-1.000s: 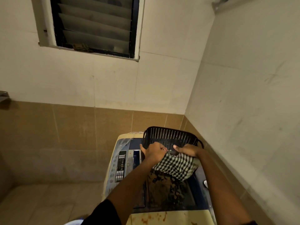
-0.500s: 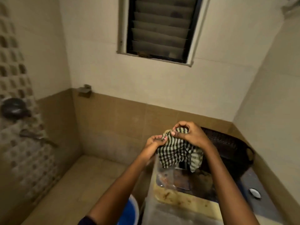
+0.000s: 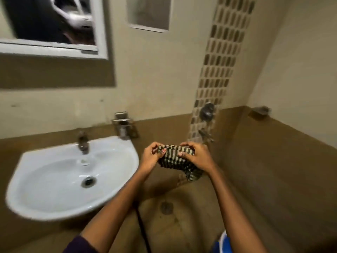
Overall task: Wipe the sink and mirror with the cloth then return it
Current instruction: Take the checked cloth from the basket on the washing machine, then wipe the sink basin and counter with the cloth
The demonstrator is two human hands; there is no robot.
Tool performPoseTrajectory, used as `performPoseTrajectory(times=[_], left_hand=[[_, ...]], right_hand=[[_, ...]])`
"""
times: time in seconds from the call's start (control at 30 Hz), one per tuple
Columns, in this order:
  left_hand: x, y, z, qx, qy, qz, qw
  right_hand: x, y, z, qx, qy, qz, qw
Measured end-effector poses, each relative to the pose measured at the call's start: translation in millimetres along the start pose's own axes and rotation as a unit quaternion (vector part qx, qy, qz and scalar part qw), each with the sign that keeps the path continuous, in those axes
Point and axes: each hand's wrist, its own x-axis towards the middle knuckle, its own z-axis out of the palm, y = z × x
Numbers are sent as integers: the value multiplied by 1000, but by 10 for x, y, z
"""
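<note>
A wide white ceramic wall-hung sink point(image 3: 54, 179) fills the lower left, its steel drain point(image 3: 88, 181) in the bowl and a small metal tap point(image 3: 83, 142) at its back rim. Above it, at the top left corner, hangs a white-framed mirror point(image 3: 54, 24) on the beige tiled wall. Both bare forearms reach forward from the bottom edge and converge just beside the sink's right rim, over the brown tiled floor and its round floor drain point(image 3: 166, 207). The left hand point(image 3: 152, 157) is turned palm inward, its fingers point(image 3: 162, 150) curled and pinching the left top edge of a black-and-cream checked cloth point(image 3: 175, 161). The right hand point(image 3: 197, 157) arches over the cloth's right side, fingers clenched on the bunched fabric, thumb pressed on the front. The cloth hangs in the air between the two hands, its lower corner drooping below the right wrist, apart from the sink.
</note>
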Motion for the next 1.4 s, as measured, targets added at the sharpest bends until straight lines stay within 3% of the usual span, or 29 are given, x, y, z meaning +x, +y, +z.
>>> performPoseTrajectory(times=[0.13,0.27,0.4,0.53,0.73,0.87,0.93,1.03,1.1,1.2,1.27,1.4], left_hand=[[-20,-173,-1096,4,66,-3,998],[-5,-438,-1742,12,99,-42,994],[55,-776,-1937,45,101,-118,987],[244,-1118,-1909,68,127,-129,981],[779,-1405,-1877,142,132,-121,973],[1179,-1598,-1785,177,122,-152,965],[1321,-1686,-1742,187,117,-162,962],[1460,-1803,-1693,198,105,-169,960],[1509,-1861,-1688,209,93,-158,961],[1524,-1897,-1753,243,110,-112,957],[1471,-1854,-1860,293,134,-32,946],[1237,-1704,-2240,427,206,130,871]], right_hand=[[552,-618,815,20,-64,-35,997],[827,-902,1413,49,-128,-39,990],[953,-864,1812,52,-187,-2,981],[1131,-600,2067,39,-214,26,976],[1569,-319,2387,-21,-169,67,983],[1574,-214,2737,-202,-52,99,973],[1436,-253,2956,-181,-3,130,975],[1214,-302,3287,-140,-31,153,978],[1185,-306,3353,-146,-106,169,969],[1564,-103,3440,-180,-98,161,965],[1895,43,3492,-151,-98,178,967],[2572,10,3638,-113,-8,164,980]])
